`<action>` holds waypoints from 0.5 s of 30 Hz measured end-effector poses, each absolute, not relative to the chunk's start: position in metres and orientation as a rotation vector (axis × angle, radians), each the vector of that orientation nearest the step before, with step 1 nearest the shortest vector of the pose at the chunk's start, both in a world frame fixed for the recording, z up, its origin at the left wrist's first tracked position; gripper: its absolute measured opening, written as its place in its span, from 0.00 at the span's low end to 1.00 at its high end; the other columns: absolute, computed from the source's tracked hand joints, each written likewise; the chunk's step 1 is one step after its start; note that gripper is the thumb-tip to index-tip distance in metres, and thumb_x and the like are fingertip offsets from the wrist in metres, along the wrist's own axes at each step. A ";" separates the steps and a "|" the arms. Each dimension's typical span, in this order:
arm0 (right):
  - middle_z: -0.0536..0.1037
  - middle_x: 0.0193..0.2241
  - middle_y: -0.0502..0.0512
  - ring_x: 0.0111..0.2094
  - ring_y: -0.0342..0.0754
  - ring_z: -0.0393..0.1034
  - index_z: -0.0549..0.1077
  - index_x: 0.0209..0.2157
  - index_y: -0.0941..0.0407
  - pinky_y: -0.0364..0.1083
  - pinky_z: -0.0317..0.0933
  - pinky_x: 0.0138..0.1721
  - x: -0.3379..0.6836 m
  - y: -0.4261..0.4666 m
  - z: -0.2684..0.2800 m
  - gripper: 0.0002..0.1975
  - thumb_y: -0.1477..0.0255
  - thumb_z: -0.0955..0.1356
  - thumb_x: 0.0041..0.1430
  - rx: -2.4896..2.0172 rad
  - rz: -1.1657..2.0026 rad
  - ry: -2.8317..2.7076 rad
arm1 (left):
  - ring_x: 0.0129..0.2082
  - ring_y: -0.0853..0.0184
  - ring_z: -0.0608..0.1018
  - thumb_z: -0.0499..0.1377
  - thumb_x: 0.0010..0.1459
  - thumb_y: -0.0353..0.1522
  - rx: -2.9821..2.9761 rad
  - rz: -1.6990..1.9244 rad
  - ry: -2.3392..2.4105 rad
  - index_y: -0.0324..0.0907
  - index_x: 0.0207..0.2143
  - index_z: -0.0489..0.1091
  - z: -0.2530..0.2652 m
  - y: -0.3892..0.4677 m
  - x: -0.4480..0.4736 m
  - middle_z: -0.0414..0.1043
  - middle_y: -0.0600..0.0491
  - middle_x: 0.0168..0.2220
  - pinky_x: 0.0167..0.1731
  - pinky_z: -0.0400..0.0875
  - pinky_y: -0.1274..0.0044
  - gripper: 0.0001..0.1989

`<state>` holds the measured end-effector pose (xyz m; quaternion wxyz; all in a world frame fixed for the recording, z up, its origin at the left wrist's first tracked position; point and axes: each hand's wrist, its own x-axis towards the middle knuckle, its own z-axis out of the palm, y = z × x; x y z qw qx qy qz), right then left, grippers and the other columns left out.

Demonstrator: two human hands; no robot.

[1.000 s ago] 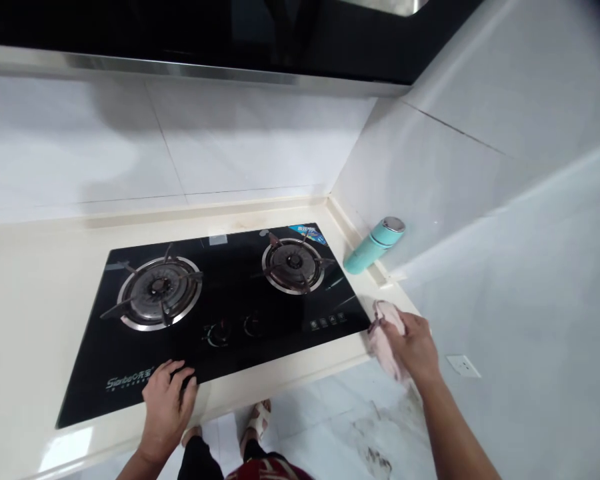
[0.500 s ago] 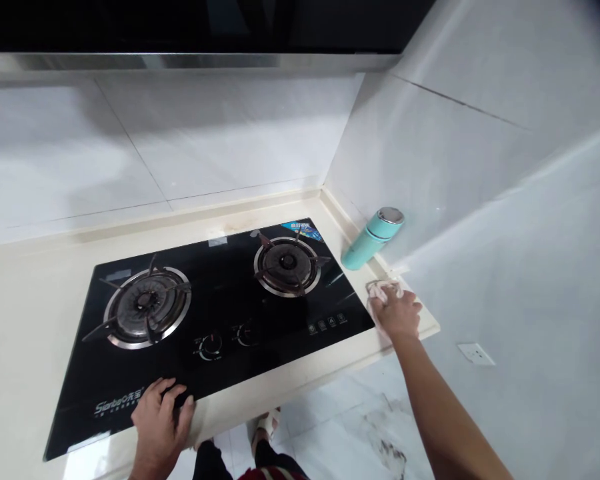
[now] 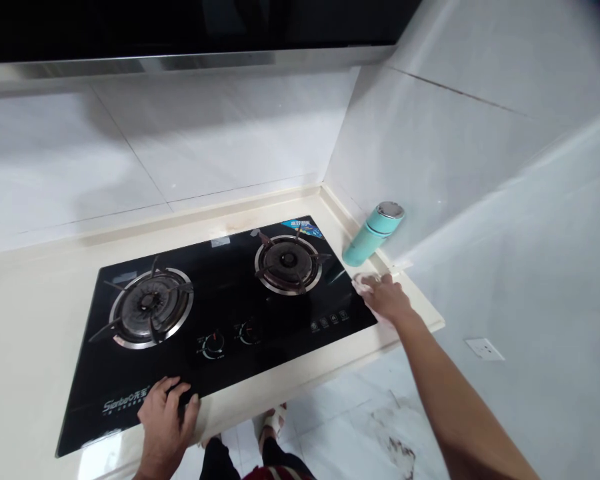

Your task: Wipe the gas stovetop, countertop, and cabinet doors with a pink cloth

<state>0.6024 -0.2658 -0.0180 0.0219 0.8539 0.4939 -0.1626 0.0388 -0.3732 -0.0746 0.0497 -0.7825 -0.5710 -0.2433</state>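
Note:
My right hand presses a pale pink cloth onto the counter, at the right edge of the black glass gas stove. Much of the cloth is hidden beneath the fingers. Just behind that hand stands a teal bottle with a silver-topped lid. My left hand rests on the stove's front edge, fingers spread on the glass and nothing held. Two burners with metal pan supports, the left burner and the right burner, sit in the stove, with two knobs between them.
A cream counter surrounds the stove, with a raised lip along the walls. Above hangs a dark range hood with a metal edge. The grey tiled wall closes off the right side, with a socket low down.
My right hand has slid the cloth left and slightly back, from the counter's right part to the stove's edge. My left hand stays on the front edge. The view has shifted slightly.

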 end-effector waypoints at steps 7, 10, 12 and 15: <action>0.64 0.56 0.60 0.50 0.54 0.66 0.66 0.64 0.44 0.52 0.62 0.54 0.588 -0.257 0.001 0.26 0.59 0.62 0.66 2.596 -0.494 1.660 | 0.50 0.53 0.73 0.58 0.63 0.38 -2.377 -0.744 -1.731 0.45 0.41 0.69 -0.075 -0.374 0.038 0.70 0.47 0.45 0.49 0.68 0.61 0.07; 0.58 0.61 0.60 0.57 0.62 0.59 0.62 0.66 0.42 0.62 0.59 0.56 0.554 -0.237 -0.015 0.28 0.55 0.60 0.67 2.682 -0.404 1.617 | 0.51 0.52 0.73 0.58 0.63 0.37 -2.389 -0.732 -1.711 0.45 0.41 0.69 -0.076 -0.373 0.037 0.70 0.46 0.45 0.49 0.68 0.61 0.07; 0.56 0.61 0.62 0.59 0.66 0.56 0.60 0.67 0.41 0.64 0.59 0.55 0.542 -0.234 -0.024 0.29 0.53 0.59 0.67 2.734 -0.365 1.563 | 0.51 0.52 0.72 0.57 0.63 0.37 -2.393 -0.726 -1.688 0.44 0.42 0.69 -0.076 -0.372 0.036 0.70 0.46 0.45 0.49 0.67 0.61 0.08; 0.57 0.59 0.62 0.57 0.63 0.59 0.59 0.67 0.41 0.60 0.61 0.55 0.545 -0.252 -0.027 0.28 0.56 0.60 0.67 2.748 -0.362 1.526 | 0.50 0.52 0.72 0.58 0.63 0.38 -2.396 -0.726 -1.681 0.44 0.42 0.69 -0.076 -0.371 0.036 0.70 0.45 0.45 0.49 0.67 0.62 0.08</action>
